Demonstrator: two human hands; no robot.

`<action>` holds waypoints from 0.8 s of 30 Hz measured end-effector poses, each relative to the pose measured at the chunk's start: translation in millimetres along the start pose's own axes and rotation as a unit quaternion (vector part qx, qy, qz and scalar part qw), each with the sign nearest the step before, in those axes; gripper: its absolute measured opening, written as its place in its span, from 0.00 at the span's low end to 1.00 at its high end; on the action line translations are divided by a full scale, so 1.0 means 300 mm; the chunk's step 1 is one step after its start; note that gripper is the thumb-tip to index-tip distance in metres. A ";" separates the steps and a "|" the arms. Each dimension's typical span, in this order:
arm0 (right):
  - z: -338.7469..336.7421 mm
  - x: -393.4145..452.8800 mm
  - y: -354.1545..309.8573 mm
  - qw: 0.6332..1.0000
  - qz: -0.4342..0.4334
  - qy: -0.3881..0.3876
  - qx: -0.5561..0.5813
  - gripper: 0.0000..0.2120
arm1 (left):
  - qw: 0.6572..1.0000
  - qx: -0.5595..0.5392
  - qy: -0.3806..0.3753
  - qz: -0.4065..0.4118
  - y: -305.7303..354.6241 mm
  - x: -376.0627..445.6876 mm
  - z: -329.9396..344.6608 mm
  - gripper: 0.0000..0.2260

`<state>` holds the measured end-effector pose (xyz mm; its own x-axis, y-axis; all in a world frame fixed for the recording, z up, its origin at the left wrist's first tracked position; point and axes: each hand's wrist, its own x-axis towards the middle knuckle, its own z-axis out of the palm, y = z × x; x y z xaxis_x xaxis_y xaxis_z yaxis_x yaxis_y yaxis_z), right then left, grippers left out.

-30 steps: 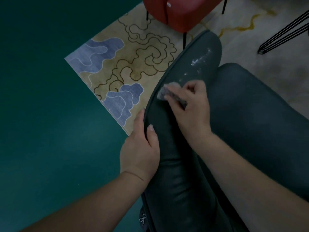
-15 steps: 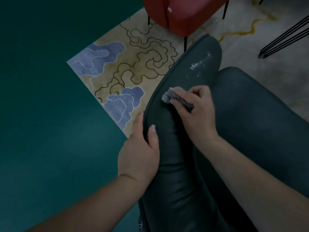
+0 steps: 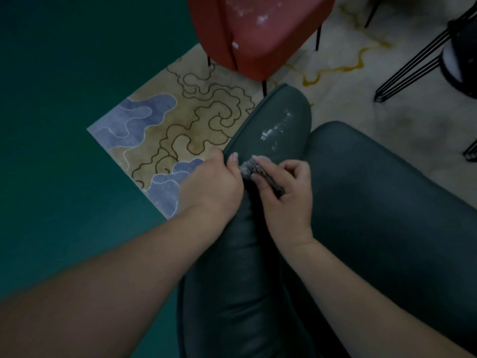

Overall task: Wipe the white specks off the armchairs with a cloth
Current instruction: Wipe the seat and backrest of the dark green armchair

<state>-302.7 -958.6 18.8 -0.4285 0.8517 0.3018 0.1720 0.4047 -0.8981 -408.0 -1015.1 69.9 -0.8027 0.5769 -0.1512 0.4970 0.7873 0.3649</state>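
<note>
Left hand (image 3: 214, 184) grips the dark armchair (image 3: 361, 202) arm's piped outer edge; right hand (image 3: 286, 192) pinches cloth (image 3: 254, 168) on top, white specks (image 3: 276, 127) beyond toward the arm's end.

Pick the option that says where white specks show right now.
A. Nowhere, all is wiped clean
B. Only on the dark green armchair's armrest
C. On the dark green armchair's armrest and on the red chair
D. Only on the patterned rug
C: a white patch lies on the dark green armrest beyond the cloth in the right hand, and specks dot the red chair.
</note>
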 end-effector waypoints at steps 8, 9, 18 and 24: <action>-0.010 0.142 0.066 1.000 -0.010 0.010 -0.024 0.15 | 0.999 0.019 0.022 0.015 -0.003 -0.004 0.009 0.16; -0.008 0.146 0.064 1.000 0.018 0.019 0.001 0.15 | 0.999 0.020 0.022 0.018 -0.005 -0.006 0.009 0.16; 0.044 0.429 0.095 0.976 0.196 0.078 0.055 0.15 | 0.999 0.019 0.019 0.020 -0.007 -0.002 0.005 0.18; 0.017 0.242 0.092 0.998 0.056 0.003 0.018 0.19 | 0.999 0.018 0.023 0.026 0.000 -0.003 0.003 0.19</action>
<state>-333.7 -887.3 14.2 -0.4039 0.8924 0.2012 0.1868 0.2958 -0.9368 -407.0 -1015.5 69.0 -0.7899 0.6065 -0.0908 0.5486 0.7649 0.3376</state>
